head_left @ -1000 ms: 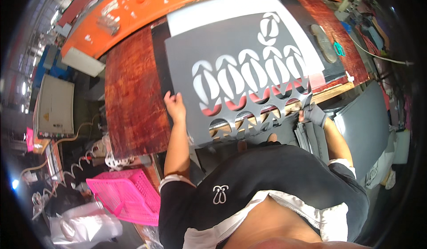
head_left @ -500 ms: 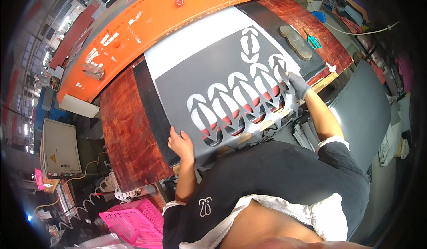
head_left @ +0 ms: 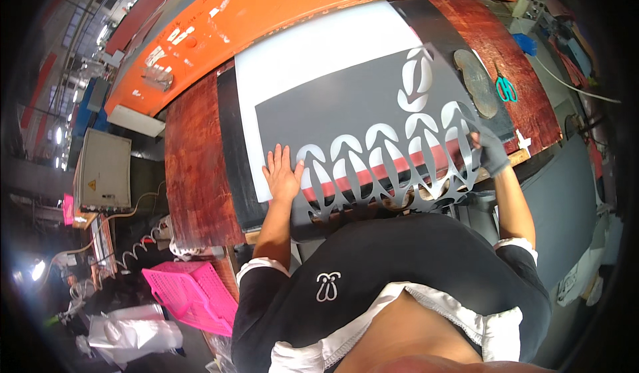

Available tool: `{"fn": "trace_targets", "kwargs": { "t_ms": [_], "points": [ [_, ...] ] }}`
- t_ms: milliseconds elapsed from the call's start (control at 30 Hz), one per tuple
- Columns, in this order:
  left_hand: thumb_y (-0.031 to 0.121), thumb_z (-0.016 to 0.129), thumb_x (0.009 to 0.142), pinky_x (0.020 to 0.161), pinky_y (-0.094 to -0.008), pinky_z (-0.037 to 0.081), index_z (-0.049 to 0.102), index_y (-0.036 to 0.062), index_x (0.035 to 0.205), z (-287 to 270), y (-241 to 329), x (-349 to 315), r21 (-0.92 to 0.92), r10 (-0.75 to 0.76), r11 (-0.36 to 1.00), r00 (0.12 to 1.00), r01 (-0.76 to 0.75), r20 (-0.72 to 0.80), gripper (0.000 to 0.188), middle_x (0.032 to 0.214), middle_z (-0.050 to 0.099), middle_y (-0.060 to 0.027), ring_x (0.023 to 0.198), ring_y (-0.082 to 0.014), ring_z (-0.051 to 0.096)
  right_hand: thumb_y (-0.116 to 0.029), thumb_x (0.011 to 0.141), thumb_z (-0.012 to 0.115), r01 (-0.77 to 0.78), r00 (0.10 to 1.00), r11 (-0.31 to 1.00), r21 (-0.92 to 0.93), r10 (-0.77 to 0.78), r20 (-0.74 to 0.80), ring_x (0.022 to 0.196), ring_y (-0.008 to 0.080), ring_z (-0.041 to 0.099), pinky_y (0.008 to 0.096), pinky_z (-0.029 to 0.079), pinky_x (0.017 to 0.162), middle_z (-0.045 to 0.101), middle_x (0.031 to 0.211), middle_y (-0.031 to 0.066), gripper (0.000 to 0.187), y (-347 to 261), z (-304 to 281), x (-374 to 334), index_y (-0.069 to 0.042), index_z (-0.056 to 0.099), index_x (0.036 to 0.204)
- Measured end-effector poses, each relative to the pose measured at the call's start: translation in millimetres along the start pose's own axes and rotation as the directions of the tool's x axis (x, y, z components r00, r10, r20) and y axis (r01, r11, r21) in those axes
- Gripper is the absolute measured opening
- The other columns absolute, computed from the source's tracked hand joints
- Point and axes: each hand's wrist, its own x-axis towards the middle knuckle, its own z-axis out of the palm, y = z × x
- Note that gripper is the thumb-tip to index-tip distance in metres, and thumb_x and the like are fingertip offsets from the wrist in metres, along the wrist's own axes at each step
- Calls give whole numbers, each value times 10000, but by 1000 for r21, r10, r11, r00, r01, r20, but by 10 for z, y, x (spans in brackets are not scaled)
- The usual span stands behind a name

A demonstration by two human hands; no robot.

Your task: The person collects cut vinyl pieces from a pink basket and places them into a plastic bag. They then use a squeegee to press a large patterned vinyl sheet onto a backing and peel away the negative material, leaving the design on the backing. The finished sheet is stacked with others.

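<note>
Background, as I am viewing it remotely: one orange machine beam (head_left: 256, 23) is spanning the far side of a red-brown table (head_left: 200, 163).
Item: white sheet (head_left: 299, 53), lying over a black mat (head_left: 247, 193).
Item: grey sheet (head_left: 339, 103), pierced with sandal-like cut-outs; it is covering the white sheet's nearer part, and its near edge is sagging toward the person's shirt. Red is showing through some openings.
Item: left hand (head_left: 283, 176), bare, fingers spreading, gripping nothing; it is resting palm down at the grey sheet's left edge.
Item: right hand (head_left: 491, 153), grey-gloved; it is grasping the same sheet's right edge.
Right of the sheets: a sole-shaped pad (head_left: 476, 83) and teal-handled scissors (head_left: 506, 88) are lying side by side.
Lower left: a pink basket (head_left: 216, 290) is standing near a clear plastic bag (head_left: 133, 333).
</note>
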Motion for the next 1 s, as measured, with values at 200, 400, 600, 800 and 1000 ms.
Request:
{"fn": "trace_targets", "kwargs": {
  "t_ms": [200, 400, 600, 800, 1000],
  "points": [
    [433, 490, 847, 1046, -565, 150, 354, 159, 1353, 5, -37, -50, -1, -38, 999, 998, 38, 45, 592, 1453, 258, -69, 1341, -302, 199, -191, 733, 686, 301, 953, 877, -374, -261, 155, 736, 72, 514, 216, 405, 664, 565, 819, -21, 272, -541, -48, -434, -71, 573, 949],
    [438, 473, 852, 1052, -553, 145, 324, 152, 1373, 10, 45, -1, 40, -84, 996, 993, 81, 77, 612, 1468, 221, -71, 1348, -313, 174, -323, 837, 611, 59, 997, 730, -681, -70, 11, 528, 57, 445, 196, 339, 468, 496, 638, -28, 261, -412, -353, -59, -85, 538, 760],
    [443, 459, 861, 1046, -560, 155, 331, 138, 1370, 1, 63, -5, 40, -63, 997, 997, 61, 55, 608, 1464, 229, -82, 1346, -318, 179, -306, 818, 639, -55, 998, 845, -532, 35, -49, 866, 81, 515, 241, 423, 768, 564, 939, 24, 415, 81, -671, -288, -11, 541, 1093],
    [433, 477, 856, 1039, -572, 164, 338, 120, 1365, 10, 52, -1, 41, -41, 998, 998, 39, 48, 613, 1459, 237, -95, 1336, -330, 200, -141, 818, 583, 6, 999, 834, -551, -32, -38, 717, 71, 506, 226, 417, 616, 574, 799, -6, 208, 257, -485, -91, -14, 566, 982],
    [443, 480, 853, 1046, -563, 158, 340, 120, 1364, 28, 45, -19, 42, -56, 998, 998, 54, 42, 621, 1462, 234, -88, 1338, -324, 199, -104, 798, 587, 112, 960, 774, -623, -246, -133, 619, 45, 442, 211, 369, 542, 527, 678, -47, 63, 250, -508, 238, -53, 600, 832]
  ]
}}
